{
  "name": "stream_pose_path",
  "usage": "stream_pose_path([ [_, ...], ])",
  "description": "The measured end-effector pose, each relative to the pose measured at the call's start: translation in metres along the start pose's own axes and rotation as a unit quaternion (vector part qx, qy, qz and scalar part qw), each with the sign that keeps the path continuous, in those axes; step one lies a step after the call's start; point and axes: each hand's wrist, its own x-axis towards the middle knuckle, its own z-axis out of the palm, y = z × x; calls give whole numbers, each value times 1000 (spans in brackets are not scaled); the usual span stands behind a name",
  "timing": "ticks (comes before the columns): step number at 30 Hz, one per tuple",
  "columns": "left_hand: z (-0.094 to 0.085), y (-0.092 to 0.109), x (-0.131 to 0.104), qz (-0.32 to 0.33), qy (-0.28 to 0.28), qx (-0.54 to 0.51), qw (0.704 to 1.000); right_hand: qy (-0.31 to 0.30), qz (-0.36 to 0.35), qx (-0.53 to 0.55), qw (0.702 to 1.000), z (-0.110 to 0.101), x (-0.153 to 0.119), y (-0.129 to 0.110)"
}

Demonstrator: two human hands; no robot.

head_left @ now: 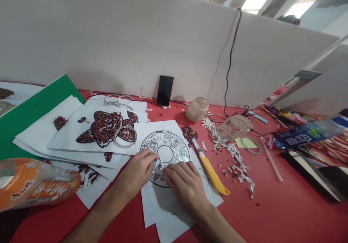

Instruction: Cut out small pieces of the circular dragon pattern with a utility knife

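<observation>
Far left of frame: green sheet, with an orange-labelled bottle below it at lower left. Next, a stack of white papers overlapping the green; its top sheet carries a figure filled with dark red beans, and 1 pale ring lies over the figure's right end. Center, upper: dark-screened phone propped upright against the pale partition. Center, lower: white sheet printed with an ornate ring pattern, flat on the red bench. Left hand rests at the pattern's left side, fingers bent, grip nearly closed; cannot tell whether it has hold of anything. Right hand covers the pattern's lower right, fingers curled down, thumb side toward the left hand; grip opening and contents hidden. The fingertips of the 2 hands are close together. Right of center: cloudy jar, small bean heap, yellow-handled knife with blade toward the heap. Further right: clear jar amid paper shreds, then a blue-labelled bottle at the right edge.
</observation>
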Motion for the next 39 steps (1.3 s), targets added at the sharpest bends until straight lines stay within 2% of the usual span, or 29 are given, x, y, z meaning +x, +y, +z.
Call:
stream_pose_path([
  [7,-4,-1,-1,3,-42,2,999,-5,1,-22,1000,0,-5,0],
  [13,-6,0,-3,33,-68,35,997,-5,11,-8,1000,0,-4,-2],
  [19,-1,-3,-5,55,-52,50,996,-20,12,-2,1000,3,-8,0],
  [30,4,-6,-7,89,-61,95,990,-17,13,3,1000,8,-13,0],
  [39,3,-2,-6,72,-83,102,989,-34,3,-7,999,4,-11,-3],
])
